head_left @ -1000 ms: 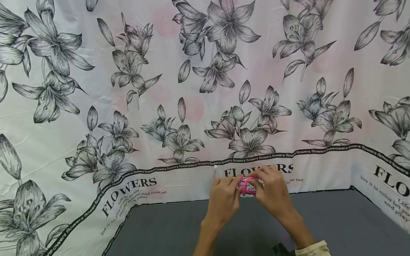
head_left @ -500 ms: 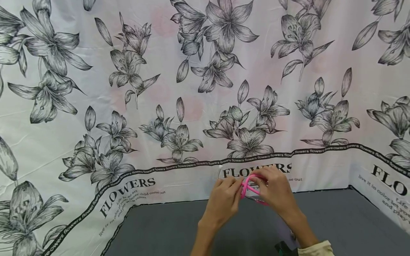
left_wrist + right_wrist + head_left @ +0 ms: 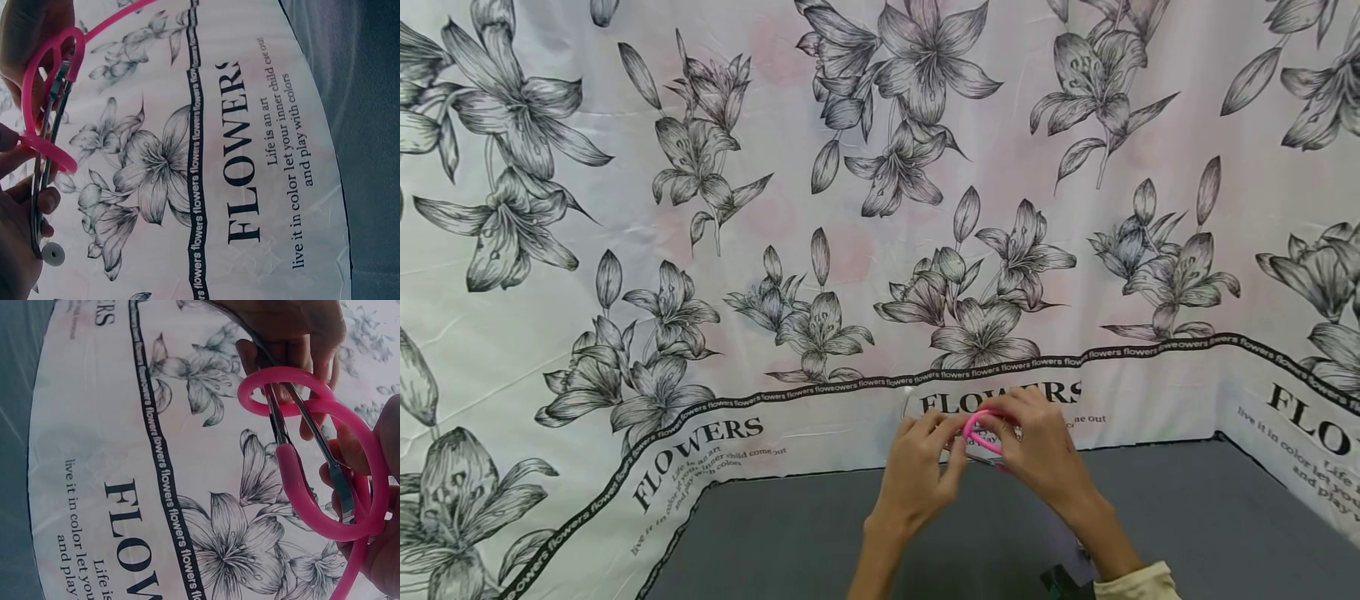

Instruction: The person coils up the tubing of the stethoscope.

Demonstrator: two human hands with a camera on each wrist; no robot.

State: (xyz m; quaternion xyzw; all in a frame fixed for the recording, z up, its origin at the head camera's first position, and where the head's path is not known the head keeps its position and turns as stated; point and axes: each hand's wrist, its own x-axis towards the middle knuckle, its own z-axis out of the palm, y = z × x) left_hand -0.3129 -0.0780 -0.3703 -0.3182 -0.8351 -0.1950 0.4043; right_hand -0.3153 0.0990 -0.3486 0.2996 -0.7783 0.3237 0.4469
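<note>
Between my hands is a stethoscope with pink tubing (image 3: 294,475) and metal ear tubes (image 3: 277,415). My left hand (image 3: 917,475) grips the metal ear tubes near one end, where a round grey ear tip (image 3: 55,254) shows in the left wrist view. A ring of the pink tubing passes around both ear tubes close to the left fingertips. My right hand (image 3: 1045,446) pinches the tubing at its larger curve, by the fork of the metal tubes. In the head view, fingers cover much of the stethoscope, and its chest piece does not show.
A dark grey table (image 3: 790,533) lies below the hands. Behind it hangs a white sheet (image 3: 850,325) printed with lilies and the word FLOWERS. A small dark object (image 3: 1060,581) sits beside my right forearm at the bottom edge.
The crossed pink tubing seen half a second ago now shows as one slanted loop. My left thumb has dropped away from the index finger. The right hand stays nearly in place.
</note>
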